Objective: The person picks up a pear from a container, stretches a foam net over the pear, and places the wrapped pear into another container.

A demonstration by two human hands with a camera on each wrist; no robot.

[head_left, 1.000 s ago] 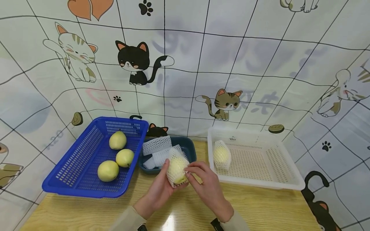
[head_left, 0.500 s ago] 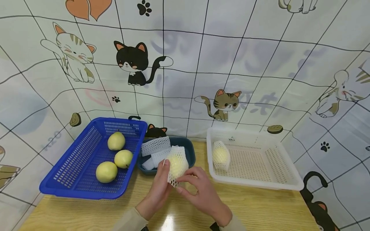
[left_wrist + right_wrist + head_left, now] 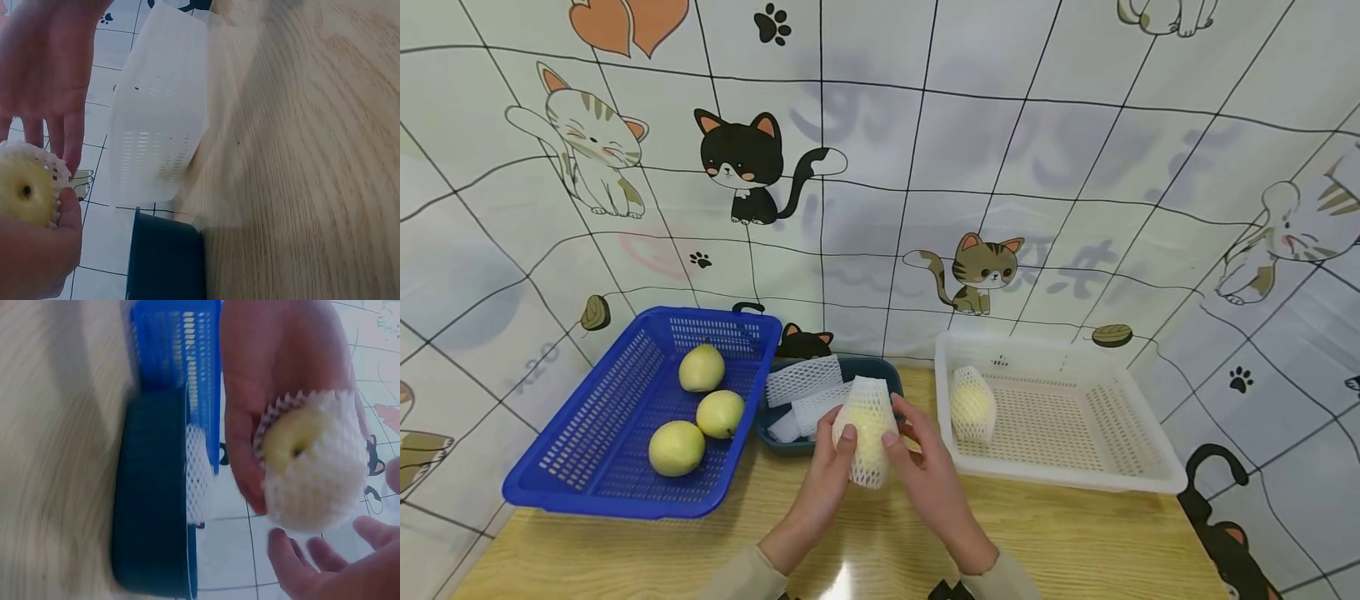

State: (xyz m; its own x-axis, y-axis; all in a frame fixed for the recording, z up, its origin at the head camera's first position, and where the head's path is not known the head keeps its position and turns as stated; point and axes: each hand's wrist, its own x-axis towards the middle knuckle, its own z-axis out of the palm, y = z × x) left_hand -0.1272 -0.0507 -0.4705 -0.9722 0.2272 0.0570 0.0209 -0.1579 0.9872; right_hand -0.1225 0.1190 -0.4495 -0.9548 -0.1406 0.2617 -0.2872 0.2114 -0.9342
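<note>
My left hand (image 3: 822,479) grips a yellow-green apple (image 3: 281,447) covered by a white foam net sleeve (image 3: 868,462). The apple's bare end shows through the sleeve's opening in both wrist views. My right hand (image 3: 934,492) is at the sleeve's right side, fingers extended; in the right wrist view its fingertips (image 3: 278,537) lie close under the net, and contact is hard to tell. Behind the hands, a dark teal bin (image 3: 891,379) contains several flat foam net sleeves (image 3: 805,379).
On the left, a blue basket (image 3: 602,492) bears three bare apples (image 3: 676,447). A white basket (image 3: 1075,475) on the right contains one net-covered apple (image 3: 972,406). All stand on a wooden table (image 3: 1075,542), before a cat-print sheet (image 3: 880,167).
The right fingers have left the sleeve's lower edge and spread along its right side. The lower edge now hangs past the apple, and the sleeve stands upright between both hands.
</note>
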